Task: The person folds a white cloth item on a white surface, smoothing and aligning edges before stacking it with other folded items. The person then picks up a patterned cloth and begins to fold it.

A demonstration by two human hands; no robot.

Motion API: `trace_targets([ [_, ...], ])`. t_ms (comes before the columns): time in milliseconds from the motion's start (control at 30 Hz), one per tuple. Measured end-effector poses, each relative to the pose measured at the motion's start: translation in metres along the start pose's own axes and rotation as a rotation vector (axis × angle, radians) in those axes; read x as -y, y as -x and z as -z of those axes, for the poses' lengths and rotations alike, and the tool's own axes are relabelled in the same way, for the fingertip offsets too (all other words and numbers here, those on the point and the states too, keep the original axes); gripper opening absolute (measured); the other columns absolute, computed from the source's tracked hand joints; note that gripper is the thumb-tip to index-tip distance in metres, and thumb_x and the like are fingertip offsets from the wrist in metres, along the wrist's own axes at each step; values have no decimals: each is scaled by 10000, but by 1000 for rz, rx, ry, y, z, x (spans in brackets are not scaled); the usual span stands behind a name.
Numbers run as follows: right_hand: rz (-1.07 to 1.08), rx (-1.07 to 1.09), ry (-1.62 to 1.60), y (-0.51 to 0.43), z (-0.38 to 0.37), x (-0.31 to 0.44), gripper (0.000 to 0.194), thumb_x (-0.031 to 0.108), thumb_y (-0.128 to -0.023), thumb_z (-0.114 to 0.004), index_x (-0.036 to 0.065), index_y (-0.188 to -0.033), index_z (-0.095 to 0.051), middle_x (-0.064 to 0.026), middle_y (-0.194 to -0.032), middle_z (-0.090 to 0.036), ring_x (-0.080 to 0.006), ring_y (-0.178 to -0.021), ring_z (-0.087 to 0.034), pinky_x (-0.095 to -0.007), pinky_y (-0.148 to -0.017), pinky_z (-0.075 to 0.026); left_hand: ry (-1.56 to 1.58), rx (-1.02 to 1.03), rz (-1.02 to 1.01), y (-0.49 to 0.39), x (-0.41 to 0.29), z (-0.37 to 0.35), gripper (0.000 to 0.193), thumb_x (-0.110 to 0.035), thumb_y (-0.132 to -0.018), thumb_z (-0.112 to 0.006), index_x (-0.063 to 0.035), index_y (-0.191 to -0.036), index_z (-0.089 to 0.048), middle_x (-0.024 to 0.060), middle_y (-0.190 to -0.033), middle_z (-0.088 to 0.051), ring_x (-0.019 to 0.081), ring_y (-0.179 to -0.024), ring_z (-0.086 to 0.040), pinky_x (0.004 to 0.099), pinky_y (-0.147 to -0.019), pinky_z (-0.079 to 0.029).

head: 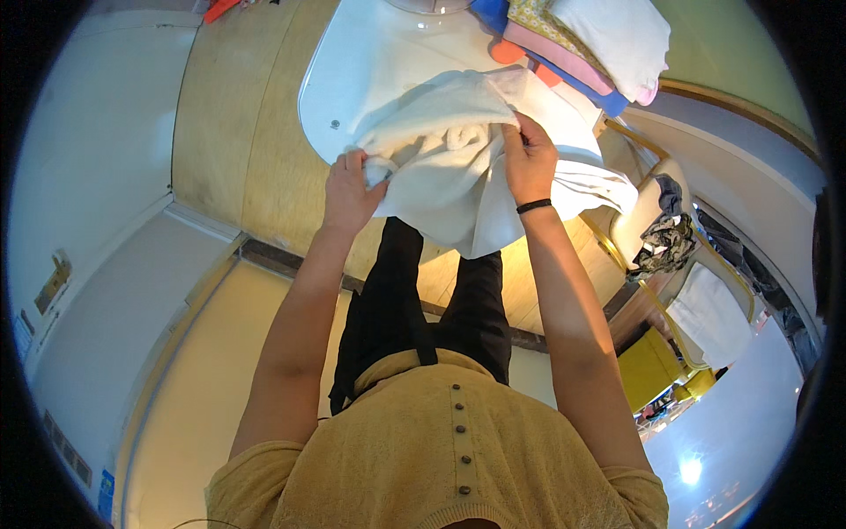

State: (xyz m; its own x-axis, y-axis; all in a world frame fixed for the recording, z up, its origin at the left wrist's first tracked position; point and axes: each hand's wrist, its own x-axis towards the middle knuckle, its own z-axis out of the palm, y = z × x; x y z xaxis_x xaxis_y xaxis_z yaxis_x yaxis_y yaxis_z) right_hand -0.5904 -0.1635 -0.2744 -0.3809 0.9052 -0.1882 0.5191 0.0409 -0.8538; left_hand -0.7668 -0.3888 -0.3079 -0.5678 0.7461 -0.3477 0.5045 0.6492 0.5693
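Observation:
A loose white cloth garment point(449, 192) is bunched and partly spread over the near edge of a white table point(344, 79), with some of it hanging down in front of my legs. My left hand point(350, 188) grips its left edge between thumb and fingers. With my right hand point(531, 155), which has a black band at the wrist, I pinch the cloth's upper edge. Thick folds lie between the two hands, and one part of the cloth trails off to the right, past my right wrist.
Folded clothes in a stack point(581, 53) sit at the table's far right. Beside the table at right stands a chair point(634, 225) with dark and camouflage-patterned cloth on it. Another chair holds a white cloth point(710, 314). A yellow box-like object point(651, 367) is below. A wall rises at left.

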Motion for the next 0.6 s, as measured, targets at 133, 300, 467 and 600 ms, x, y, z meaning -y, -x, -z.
trace_targets([
  [133,39,-80,-92,3,34,2,234,137,-972,-667,-9,-1147,-718,-58,-994,-726,-108,-906,-624,-252,-830,-493,-48,18,-77,27,1,2,322,-7,-835,-709,-26,-1105,-537,192,-1088,-569,370,-1001,-580,443,-861,-490],
  [300,14,-151,-177,13,101,-8,249,131,-987,-660,-16,-1182,-709,-35,-1032,-721,-91,-932,-616,-247,-846,-490,115,-267,-261,60,-23,35,241,31,-848,-669,-37,-1040,-541,185,-1068,-564,363,-976,-587,418,-854,-497],
  [467,-100,-236,-432,30,174,-10,212,71,-960,-660,-1,-1149,-721,-16,-984,-719,-76,-873,-618,-245,-791,-507,564,-361,-334,67,-61,69,148,42,-917,-633,-36,-1019,-558,122,-1069,-611,246,-1021,-630,378,-931,-500],
  [600,-94,-261,-463,56,238,3,243,25,-912,-670,-3,-1149,-714,-1,-915,-704,-63,-786,-600,-244,-707,-511,697,-479,15,93,-60,83,209,-74,-1002,-567,-1,-1195,-538,109,-1180,-601,205,-1046,-590,364,-957,-482],
])
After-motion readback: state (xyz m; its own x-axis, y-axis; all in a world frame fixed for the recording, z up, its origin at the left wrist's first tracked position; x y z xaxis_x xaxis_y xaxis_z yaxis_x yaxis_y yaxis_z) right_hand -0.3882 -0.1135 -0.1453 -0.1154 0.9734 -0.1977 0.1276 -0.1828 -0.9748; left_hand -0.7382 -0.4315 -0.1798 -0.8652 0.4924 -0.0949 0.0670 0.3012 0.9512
